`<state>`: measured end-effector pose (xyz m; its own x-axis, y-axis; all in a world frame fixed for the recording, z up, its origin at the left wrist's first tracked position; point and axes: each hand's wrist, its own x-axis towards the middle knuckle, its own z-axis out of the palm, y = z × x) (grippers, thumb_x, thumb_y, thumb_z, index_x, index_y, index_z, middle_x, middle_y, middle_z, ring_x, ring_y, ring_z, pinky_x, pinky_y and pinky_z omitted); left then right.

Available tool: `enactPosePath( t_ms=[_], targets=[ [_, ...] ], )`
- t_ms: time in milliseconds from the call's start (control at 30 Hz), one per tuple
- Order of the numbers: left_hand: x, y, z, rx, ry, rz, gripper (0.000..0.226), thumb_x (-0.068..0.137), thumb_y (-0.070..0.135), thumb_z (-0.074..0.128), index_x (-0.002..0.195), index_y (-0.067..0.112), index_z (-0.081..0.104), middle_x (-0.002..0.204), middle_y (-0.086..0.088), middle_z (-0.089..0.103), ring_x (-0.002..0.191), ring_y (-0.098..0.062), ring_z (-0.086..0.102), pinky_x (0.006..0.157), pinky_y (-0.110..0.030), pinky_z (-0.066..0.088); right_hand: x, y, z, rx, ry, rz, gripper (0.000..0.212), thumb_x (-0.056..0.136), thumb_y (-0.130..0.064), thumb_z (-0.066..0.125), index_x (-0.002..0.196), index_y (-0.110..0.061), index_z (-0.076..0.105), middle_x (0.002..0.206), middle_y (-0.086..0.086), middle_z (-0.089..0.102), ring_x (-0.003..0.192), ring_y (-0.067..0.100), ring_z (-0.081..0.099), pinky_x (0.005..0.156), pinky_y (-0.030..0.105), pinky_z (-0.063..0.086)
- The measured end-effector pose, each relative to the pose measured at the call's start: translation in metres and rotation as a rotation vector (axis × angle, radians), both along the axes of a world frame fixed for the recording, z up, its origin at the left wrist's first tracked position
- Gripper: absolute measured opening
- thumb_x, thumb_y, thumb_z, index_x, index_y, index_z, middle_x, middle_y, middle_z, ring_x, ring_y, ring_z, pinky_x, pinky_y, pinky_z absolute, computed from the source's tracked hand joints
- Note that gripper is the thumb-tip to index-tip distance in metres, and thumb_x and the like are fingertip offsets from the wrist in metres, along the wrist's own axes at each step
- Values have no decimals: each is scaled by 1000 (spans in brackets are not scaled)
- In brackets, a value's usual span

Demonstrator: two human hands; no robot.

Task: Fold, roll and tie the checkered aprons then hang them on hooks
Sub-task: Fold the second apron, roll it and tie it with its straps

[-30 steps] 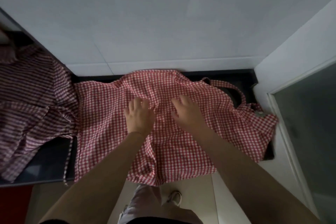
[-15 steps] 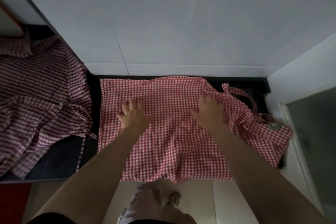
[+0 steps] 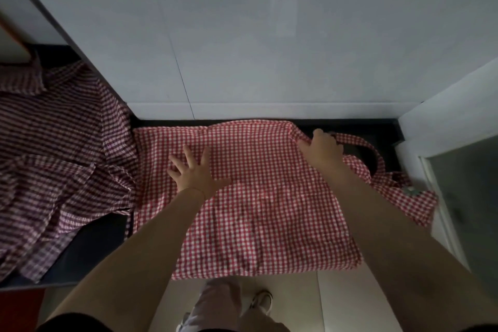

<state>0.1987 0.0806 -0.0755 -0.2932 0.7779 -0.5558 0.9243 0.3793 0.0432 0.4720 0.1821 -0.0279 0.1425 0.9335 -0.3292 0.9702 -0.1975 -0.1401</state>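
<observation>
A red-and-white checkered apron (image 3: pixel 258 197) lies spread flat on the dark counter (image 3: pixel 89 248), its front edge hanging over the counter's rim. My left hand (image 3: pixel 192 172) presses on its left part with fingers spread straight. At the apron's upper right corner my right hand (image 3: pixel 322 148) lies flat on the cloth, fingers extended, where the neck strap (image 3: pixel 363 143) begins. The strap loops to the right over the counter toward a bunched part (image 3: pixel 404 197) of the apron.
A heap of darker checkered aprons (image 3: pixel 54 156) lies on the counter at the left, touching the red apron's left edge. A grey wall (image 3: pixel 269 48) rises behind. A white frame with a dark panel (image 3: pixel 463 197) stands at the right. My legs and shoes show below.
Both hands slid apart over the apron, the left hand leftward and the right hand to the upper right corner. The cloth now lies flatter and squarer.
</observation>
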Motion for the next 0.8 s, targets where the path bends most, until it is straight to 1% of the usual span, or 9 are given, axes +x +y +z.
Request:
enactPosePath(
  t_ms=[100, 200, 333, 400, 467, 533, 633, 667, 800],
  targets=[
    [-1, -1, 0, 5, -1, 7, 116, 70, 90, 45, 155, 35, -12, 161, -18, -21, 144, -55, -12, 116, -66, 9, -1, 5, -3, -178, 159, -113, 58, 101, -46, 46, 140, -3, 42, 140, 22, 52, 129, 38, 49, 103, 42, 38],
    [-1, -2, -2, 13, -12, 14, 116, 70, 90, 45, 155, 36, -14, 161, -17, -22, 144, -55, -13, 116, -66, 8, -1, -1, -9, -240, 186, -3, 56, 98, -36, 56, 144, -11, 37, 138, 19, 55, 125, 38, 52, 102, 41, 42],
    [-1, -3, -3, -1, -12, 7, 117, 69, 91, 43, 154, 36, -16, 161, -17, -23, 143, -54, -15, 117, -66, 7, 0, -10, -14, -137, 149, 50, 23, 96, -27, 58, 107, -8, 56, 109, 17, 66, 102, 34, 61, 84, 36, 46],
    [-2, -3, -4, 2, -9, 7, 117, 69, 91, 43, 154, 36, -17, 161, -17, -23, 143, -55, -15, 117, -66, 7, -3, -8, -6, -99, 130, -14, 16, 95, -25, 59, 100, -10, 59, 103, 12, 66, 95, 30, 61, 82, 35, 49],
    [-1, -3, -4, 3, -1, 6, 117, 69, 91, 43, 154, 36, -16, 161, -18, -22, 143, -55, -14, 116, -66, 7, -3, -1, 1, -129, 137, -87, 16, 92, -25, 62, 99, -11, 67, 102, 11, 68, 95, 29, 64, 88, 40, 53],
    [1, -2, -4, 3, 4, 6, 117, 69, 90, 44, 154, 36, -16, 161, -18, -22, 143, -55, -14, 116, -66, 7, -2, 7, 10, -214, 240, -204, 13, 91, -17, 66, 98, -7, 71, 97, 13, 71, 90, 29, 69, 89, 42, 57],
    [1, -1, -2, -2, 0, 15, 118, 69, 90, 47, 155, 36, -14, 161, -18, -21, 144, -55, -13, 116, -66, 8, -4, 10, 29, -410, 563, -453, 7, 95, -5, 62, 98, 0, 65, 84, 14, 70, 74, 23, 69, 82, 38, 59],
    [1, 0, -1, -4, -4, 18, 118, 69, 89, 48, 155, 36, -14, 161, -18, -21, 144, -55, -13, 116, -67, 8, -4, 14, 33, -460, 599, -475, 9, 97, -6, 59, 100, 0, 63, 84, 11, 70, 73, 20, 68, 78, 34, 58],
    [2, 1, 1, -13, -9, 27, 118, 69, 88, 49, 155, 36, -13, 161, -18, -22, 144, -55, -14, 116, -67, 8, 3, 32, 44, -449, 482, -523, 17, 98, -12, 56, 92, 3, 62, 77, 7, 76, 56, 18, 69, 54, 25, 57]
  ],
)
